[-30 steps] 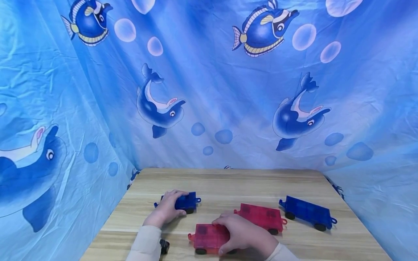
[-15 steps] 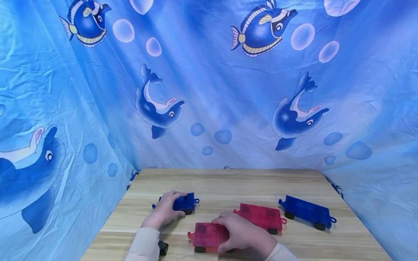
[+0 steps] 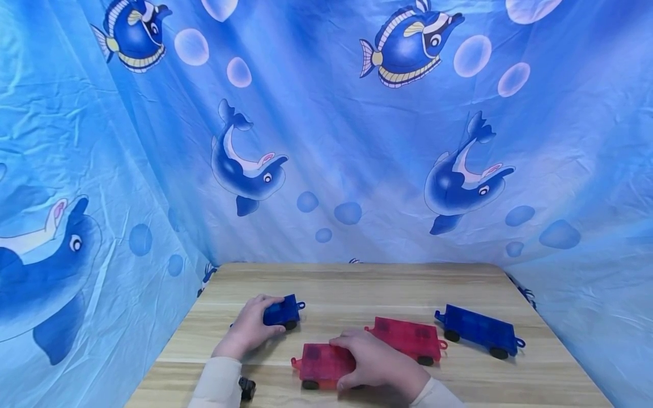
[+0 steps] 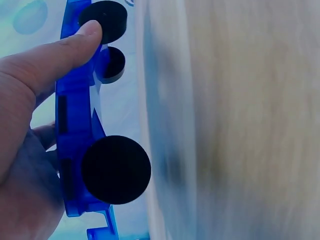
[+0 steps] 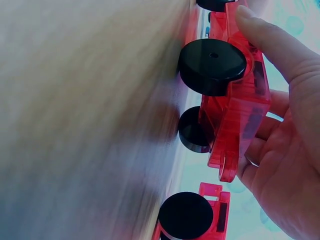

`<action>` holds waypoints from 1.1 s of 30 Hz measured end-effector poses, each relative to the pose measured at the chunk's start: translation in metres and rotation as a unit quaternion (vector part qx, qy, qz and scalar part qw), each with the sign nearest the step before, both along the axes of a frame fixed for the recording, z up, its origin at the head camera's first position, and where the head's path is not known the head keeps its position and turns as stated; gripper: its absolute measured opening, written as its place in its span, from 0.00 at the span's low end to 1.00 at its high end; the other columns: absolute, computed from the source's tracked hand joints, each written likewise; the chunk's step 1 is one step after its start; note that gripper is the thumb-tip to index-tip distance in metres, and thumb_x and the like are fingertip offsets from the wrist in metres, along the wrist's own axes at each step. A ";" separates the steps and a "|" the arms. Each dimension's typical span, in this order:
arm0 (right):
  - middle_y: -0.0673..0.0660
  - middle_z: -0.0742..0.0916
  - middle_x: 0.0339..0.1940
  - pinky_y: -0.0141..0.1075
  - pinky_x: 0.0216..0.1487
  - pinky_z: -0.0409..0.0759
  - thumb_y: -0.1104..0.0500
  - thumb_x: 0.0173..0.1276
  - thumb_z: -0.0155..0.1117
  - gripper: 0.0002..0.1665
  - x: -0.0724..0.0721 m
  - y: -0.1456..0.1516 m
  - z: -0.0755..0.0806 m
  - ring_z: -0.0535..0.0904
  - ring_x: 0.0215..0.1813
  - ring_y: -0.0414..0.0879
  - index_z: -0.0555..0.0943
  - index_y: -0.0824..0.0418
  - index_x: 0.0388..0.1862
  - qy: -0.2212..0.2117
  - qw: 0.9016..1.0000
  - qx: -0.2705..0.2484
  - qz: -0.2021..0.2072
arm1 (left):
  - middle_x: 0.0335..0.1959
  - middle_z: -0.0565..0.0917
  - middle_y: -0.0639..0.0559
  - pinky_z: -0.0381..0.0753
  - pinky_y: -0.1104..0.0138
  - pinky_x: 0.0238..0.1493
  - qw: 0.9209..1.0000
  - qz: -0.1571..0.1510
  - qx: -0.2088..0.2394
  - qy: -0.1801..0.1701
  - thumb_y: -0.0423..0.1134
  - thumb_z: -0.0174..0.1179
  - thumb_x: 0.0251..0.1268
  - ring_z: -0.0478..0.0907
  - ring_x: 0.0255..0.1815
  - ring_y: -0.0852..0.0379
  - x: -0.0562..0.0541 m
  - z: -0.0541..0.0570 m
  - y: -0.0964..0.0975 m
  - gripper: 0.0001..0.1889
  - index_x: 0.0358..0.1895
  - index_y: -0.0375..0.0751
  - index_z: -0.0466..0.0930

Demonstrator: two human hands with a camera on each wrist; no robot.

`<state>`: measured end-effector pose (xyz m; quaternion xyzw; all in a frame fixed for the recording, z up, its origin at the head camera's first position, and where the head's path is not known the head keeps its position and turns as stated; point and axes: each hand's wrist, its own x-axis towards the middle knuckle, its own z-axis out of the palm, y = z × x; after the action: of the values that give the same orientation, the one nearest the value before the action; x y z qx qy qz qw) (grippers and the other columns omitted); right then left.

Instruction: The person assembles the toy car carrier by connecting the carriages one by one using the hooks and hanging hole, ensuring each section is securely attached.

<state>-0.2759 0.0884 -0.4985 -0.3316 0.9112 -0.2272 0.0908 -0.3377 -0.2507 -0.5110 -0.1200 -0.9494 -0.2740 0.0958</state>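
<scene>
My left hand (image 3: 251,324) grips a blue toy train car (image 3: 280,311) from above, at the left of the table. In the left wrist view the thumb lies against a black wheel of that blue car (image 4: 75,115), whose wheels show a gap from the wood. Nearer the front, my right hand (image 3: 374,360) holds a red toy train car (image 3: 317,362), its hook pointing left; the palm covers the right end. The right wrist view has this red car (image 5: 252,97) between thumb and fingers, wheels close to the tabletop.
Behind my right hand stands a second red car (image 3: 408,338), angled, with a hook and a loop at its ends. Farther right is another blue car (image 3: 479,328). A small black object (image 3: 247,389) sits by my left cuff. Blue sea-print cloth (image 3: 326,141) surrounds the wooden table (image 3: 357,280).
My left hand has shifted left with the blue car, which now tilts, its right end higher. My right hand has slid the front red car slightly left and away. The other two cars stay put.
</scene>
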 end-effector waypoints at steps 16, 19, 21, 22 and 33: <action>0.43 0.83 0.64 0.45 0.66 0.79 0.35 0.52 0.85 0.50 -0.009 -0.009 -0.002 0.76 0.65 0.42 0.78 0.50 0.72 0.036 0.999 -0.020 -0.010 | 0.63 0.79 0.50 0.73 0.38 0.67 0.998 -0.002 0.045 0.040 0.52 0.81 0.54 0.72 0.68 0.41 0.003 0.004 -0.012 0.39 0.72 0.59 0.78; 0.42 0.83 0.63 0.44 0.64 0.80 0.35 0.52 0.85 0.51 -0.011 -0.010 -0.003 0.77 0.63 0.41 0.78 0.50 0.73 0.036 0.999 -0.025 -0.014 | 0.64 0.79 0.50 0.73 0.36 0.66 0.998 0.001 0.050 0.044 0.53 0.81 0.54 0.72 0.68 0.40 0.005 0.004 -0.014 0.39 0.72 0.59 0.78; 0.43 0.83 0.64 0.44 0.64 0.80 0.35 0.53 0.84 0.51 -0.012 -0.011 -0.004 0.77 0.63 0.41 0.78 0.51 0.73 0.039 0.999 -0.023 -0.015 | 0.65 0.78 0.50 0.73 0.35 0.66 0.998 0.004 0.054 0.045 0.53 0.81 0.54 0.71 0.69 0.39 0.007 0.004 -0.015 0.39 0.72 0.59 0.78; 0.43 0.83 0.64 0.44 0.64 0.80 0.35 0.53 0.84 0.51 -0.013 -0.012 -0.004 0.77 0.63 0.41 0.78 0.51 0.73 0.038 0.999 -0.022 -0.017 | 0.65 0.78 0.50 0.72 0.35 0.66 0.998 0.006 0.054 0.045 0.53 0.81 0.55 0.71 0.69 0.39 0.008 0.004 -0.015 0.39 0.72 0.60 0.78; 0.46 0.84 0.61 0.43 0.63 0.80 0.38 0.56 0.83 0.49 -0.016 -0.015 0.001 0.78 0.61 0.41 0.78 0.53 0.73 0.051 0.998 -0.018 -0.024 | 0.66 0.77 0.49 0.72 0.33 0.66 0.997 0.010 0.061 0.048 0.53 0.80 0.56 0.71 0.70 0.40 0.010 0.005 -0.017 0.38 0.72 0.59 0.78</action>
<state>-0.2923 0.0735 -0.4978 -0.3223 0.9181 -0.2283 0.0324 -0.3276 -0.2675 -0.5059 -0.1171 -0.9263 -0.3245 0.1515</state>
